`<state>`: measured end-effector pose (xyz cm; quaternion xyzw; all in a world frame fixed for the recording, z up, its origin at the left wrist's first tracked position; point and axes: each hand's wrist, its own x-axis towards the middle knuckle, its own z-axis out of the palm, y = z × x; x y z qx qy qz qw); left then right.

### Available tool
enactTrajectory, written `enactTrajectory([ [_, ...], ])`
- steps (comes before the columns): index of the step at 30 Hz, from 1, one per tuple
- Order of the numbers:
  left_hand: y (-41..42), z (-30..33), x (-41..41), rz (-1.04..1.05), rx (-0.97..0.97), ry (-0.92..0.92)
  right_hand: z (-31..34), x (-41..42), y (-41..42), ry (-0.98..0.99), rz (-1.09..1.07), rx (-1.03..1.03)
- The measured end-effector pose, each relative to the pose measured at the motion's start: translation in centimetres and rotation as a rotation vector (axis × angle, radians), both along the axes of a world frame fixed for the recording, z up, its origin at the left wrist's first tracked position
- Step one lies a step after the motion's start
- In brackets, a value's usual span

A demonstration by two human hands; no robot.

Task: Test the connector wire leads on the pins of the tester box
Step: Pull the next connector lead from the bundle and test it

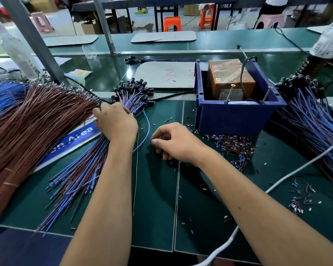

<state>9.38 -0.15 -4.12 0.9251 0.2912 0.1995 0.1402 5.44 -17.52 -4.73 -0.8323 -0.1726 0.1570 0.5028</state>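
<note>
A fanned bundle of blue and brown connector wires point(96, 160) lies on the green mat, its black connectors point(135, 89) pointing away from me. My left hand point(115, 121) grips this bundle just below the connectors. One blue lead point(148, 125) loops out of the bundle to the right, and a thin brown lead point(136, 169) runs down beside my forearm. My right hand point(173, 143) rests on the mat right of them with curled fingers, and I see nothing in it. The orange-brown tester box point(229, 77) sits in a blue bin point(235, 118), with two screw pins point(230, 93) at the bin's front rim.
A big sheaf of brown wires point(31, 120) covers the left. Another pile of connector wires point(311, 116) lies at the right. Cut insulation bits point(236, 146) litter the mat before the bin. A white cable point(288, 175) crosses the right side. Bottles stand at far left and far right.
</note>
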Motion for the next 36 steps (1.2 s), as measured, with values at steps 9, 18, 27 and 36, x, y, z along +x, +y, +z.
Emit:
enactTrajectory([
  [9,-2.2,1.6,-1.0,-0.245,-0.257,-0.617,-0.2,0.1,0.0,0.024,-0.007,0.026],
  [18,-6.0,4.0,-1.8,-0.724,-1.408,-0.771,1.2,-1.2,1.2,0.078,-0.057,0.392],
  [27,-2.7,5.3,-1.7,-0.665,-2.287,-1.054,2.6,-2.1,0.3,0.314,0.006,0.713],
  [36,-3.6,6.1,-2.0,-0.620,-2.265,-0.830,2.9,-2.9,2.1,0.377,0.131,0.547],
])
